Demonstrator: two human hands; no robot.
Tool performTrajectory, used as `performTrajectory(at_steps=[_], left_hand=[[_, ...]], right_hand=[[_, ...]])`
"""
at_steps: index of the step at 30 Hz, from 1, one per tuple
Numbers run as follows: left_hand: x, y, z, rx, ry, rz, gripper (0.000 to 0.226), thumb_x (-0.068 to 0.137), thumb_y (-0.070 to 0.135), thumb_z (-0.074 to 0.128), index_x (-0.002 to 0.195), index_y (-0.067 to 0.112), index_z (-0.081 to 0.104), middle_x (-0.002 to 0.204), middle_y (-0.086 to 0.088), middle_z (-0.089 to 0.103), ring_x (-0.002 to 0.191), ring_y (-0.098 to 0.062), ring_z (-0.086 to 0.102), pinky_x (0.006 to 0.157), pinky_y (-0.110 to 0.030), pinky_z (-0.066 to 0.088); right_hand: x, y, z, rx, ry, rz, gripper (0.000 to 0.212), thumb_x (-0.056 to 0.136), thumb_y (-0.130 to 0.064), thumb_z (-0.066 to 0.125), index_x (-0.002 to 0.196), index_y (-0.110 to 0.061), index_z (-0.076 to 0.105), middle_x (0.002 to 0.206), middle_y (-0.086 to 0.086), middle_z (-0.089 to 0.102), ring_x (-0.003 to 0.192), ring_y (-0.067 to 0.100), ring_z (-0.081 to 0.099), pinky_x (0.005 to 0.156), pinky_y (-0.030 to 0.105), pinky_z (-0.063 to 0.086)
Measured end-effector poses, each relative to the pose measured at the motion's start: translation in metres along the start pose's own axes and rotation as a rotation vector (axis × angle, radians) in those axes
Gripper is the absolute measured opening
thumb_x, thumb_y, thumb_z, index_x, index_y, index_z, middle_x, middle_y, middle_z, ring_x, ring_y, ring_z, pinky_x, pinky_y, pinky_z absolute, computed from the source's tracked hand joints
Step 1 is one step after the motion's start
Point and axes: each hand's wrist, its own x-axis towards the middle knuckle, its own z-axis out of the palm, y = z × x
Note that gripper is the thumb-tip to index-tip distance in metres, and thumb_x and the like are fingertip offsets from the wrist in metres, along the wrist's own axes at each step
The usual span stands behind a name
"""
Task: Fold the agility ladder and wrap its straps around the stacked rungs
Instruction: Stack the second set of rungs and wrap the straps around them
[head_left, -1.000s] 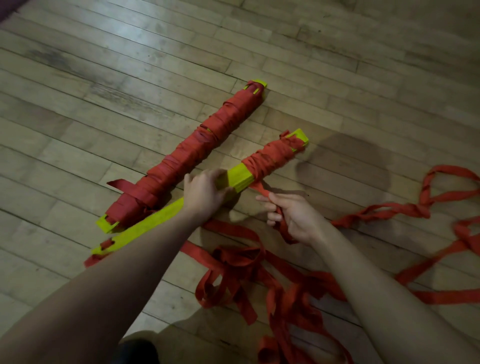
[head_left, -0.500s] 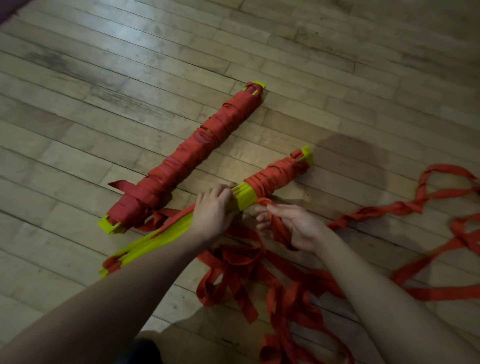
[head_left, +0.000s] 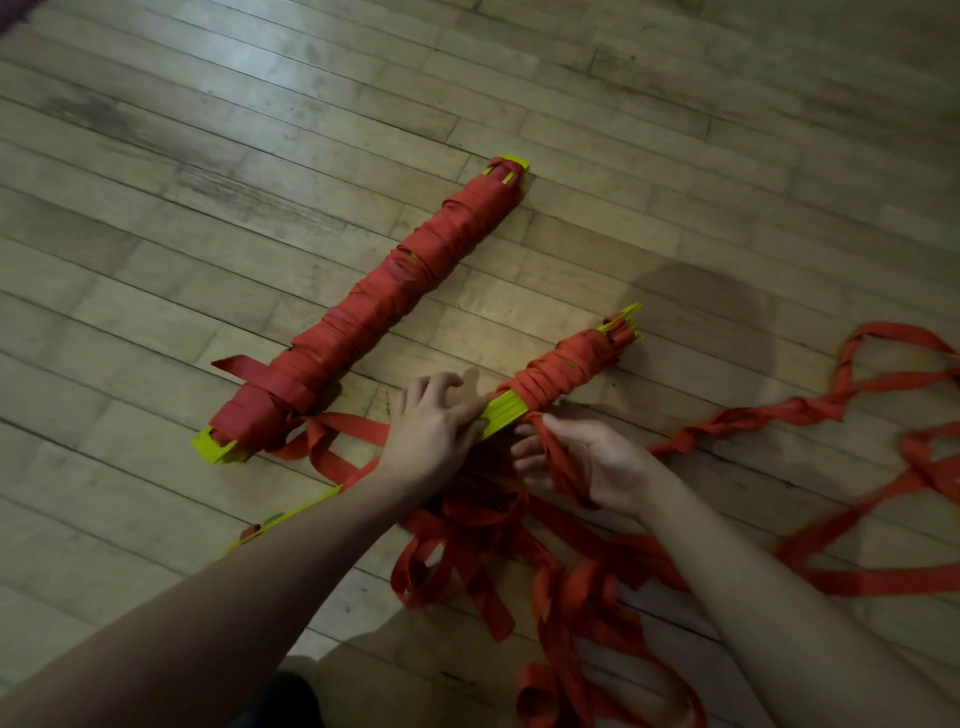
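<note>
Strap wrapping on second rung stack, floor level.

My left hand (head_left: 434, 434) rests on the yellow rung stack (head_left: 498, 415), fingers spread, grip released. My right hand (head_left: 587, 462) grips the red strap (head_left: 563, 467) just beside the wrapped end (head_left: 566, 371). A fully wrapped bundle (head_left: 374, 306) lies on the wooden floor (head_left: 208, 208) beyond; loose strap (head_left: 810, 410) trails right.

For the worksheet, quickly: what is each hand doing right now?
Left hand: open, pressing on the yellow rung stack.
Right hand: gripping the red strap.
</note>
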Motion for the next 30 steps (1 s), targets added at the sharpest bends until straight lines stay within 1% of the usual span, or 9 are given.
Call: performTrajectory(at_steps=[5,8,10,16,19,22,25,27,30], left_hand=[[-0.004,-0.007,0.0,-0.144,-0.144,0.021,0.068,0.08,0.063,0.021,0.134,0.034,0.051,0.141,-0.002,0.048,0.127,-0.021,0.045,0.099,-0.035,0.022],[-0.003,-0.009,0.001,-0.212,-0.184,0.078,0.063,0.083,0.058,0.032,0.135,0.028,0.051,0.134,0.002,0.056,0.122,-0.017,0.053,0.102,-0.04,0.036],[0.0,-0.007,-0.001,-0.275,-0.18,0.054,0.055,0.082,0.048,0.046,0.132,0.027,0.054,0.126,0.002,0.061,0.114,-0.019,0.058,0.094,-0.042,0.045],[0.015,-0.011,-0.011,-0.381,-0.124,-0.046,0.043,0.079,0.034,0.06,0.122,0.036,0.054,0.113,0.0,0.063,0.105,-0.018,0.059,0.094,-0.041,0.045],[0.025,-0.017,-0.023,-0.269,-0.014,-0.112,0.045,0.085,0.025,0.063,0.129,0.028,0.054,0.116,-0.006,0.06,0.109,-0.024,0.055,0.097,-0.042,0.041],[0.034,-0.022,-0.03,-0.096,0.107,-0.102,0.049,0.086,0.023,0.063,0.133,0.025,0.052,0.116,-0.01,0.054,0.112,-0.029,0.048,0.095,-0.039,0.03],[0.034,-0.023,-0.026,0.085,0.047,-0.034,0.06,0.084,0.021,0.062,0.141,0.022,0.041,0.121,-0.014,0.046,0.114,-0.032,0.043,0.094,-0.04,0.026],[0.03,-0.021,-0.021,0.084,0.007,-0.007,0.065,0.086,0.032,0.062,0.143,0.018,0.036,0.123,-0.015,0.045,0.114,-0.033,0.043,0.094,-0.041,0.029],[0.024,-0.016,-0.016,-0.071,0.048,-0.066,0.062,0.091,0.043,0.054,0.143,0.015,0.036,0.124,-0.014,0.045,0.116,-0.03,0.041,0.095,-0.041,0.031]], right_hand=[[0.0,0.003,0.001,0.0,0.007,0.023,0.03,0.099,-0.025,0.036,0.104,-0.003,0.056,0.077,0.007,0.07,0.067,0.015,0.068,0.063,0.027,0.056],[0.0,0.002,0.003,-0.006,0.013,0.026,0.032,0.1,-0.026,0.035,0.101,-0.002,0.057,0.075,0.007,0.07,0.065,0.015,0.068,0.062,0.026,0.056],[0.001,0.002,0.006,-0.041,0.035,-0.008,0.03,0.1,-0.022,0.037,0.098,0.0,0.057,0.074,0.008,0.07,0.063,0.015,0.067,0.061,0.027,0.055],[0.006,-0.006,0.015,-0.132,0.09,-0.182,0.022,0.097,-0.007,0.042,0.104,0.009,0.057,0.065,0.01,0.066,0.052,0.018,0.064,0.052,0.025,0.054],[0.007,-0.018,0.02,-0.165,0.04,-0.208,0.018,0.096,-0.003,0.043,0.101,0.005,0.058,0.067,0.011,0.068,0.057,0.02,0.067,0.053,0.025,0.054],[0.007,-0.026,0.021,-0.146,-0.052,-0.193,0.018,0.091,-0.002,0.046,0.101,0.005,0.059,0.072,0.013,0.069,0.065,0.023,0.07,0.061,0.028,0.057],[0.007,-0.027,0.023,-0.102,-0.122,-0.158,0.029,0.081,-0.01,0.053,0.105,0.004,0.059,0.076,0.014,0.07,0.069,0.023,0.07,0.067,0.03,0.058],[0.009,-0.025,0.022,-0.071,-0.115,-0.15,0.032,0.079,-0.012,0.054,0.107,0.003,0.059,0.076,0.014,0.07,0.068,0.022,0.069,0.067,0.031,0.058],[0.009,-0.021,0.018,-0.037,-0.056,-0.166,0.024,0.089,-0.005,0.047,0.109,0.005,0.057,0.072,0.012,0.069,0.063,0.02,0.069,0.06,0.029,0.058]])
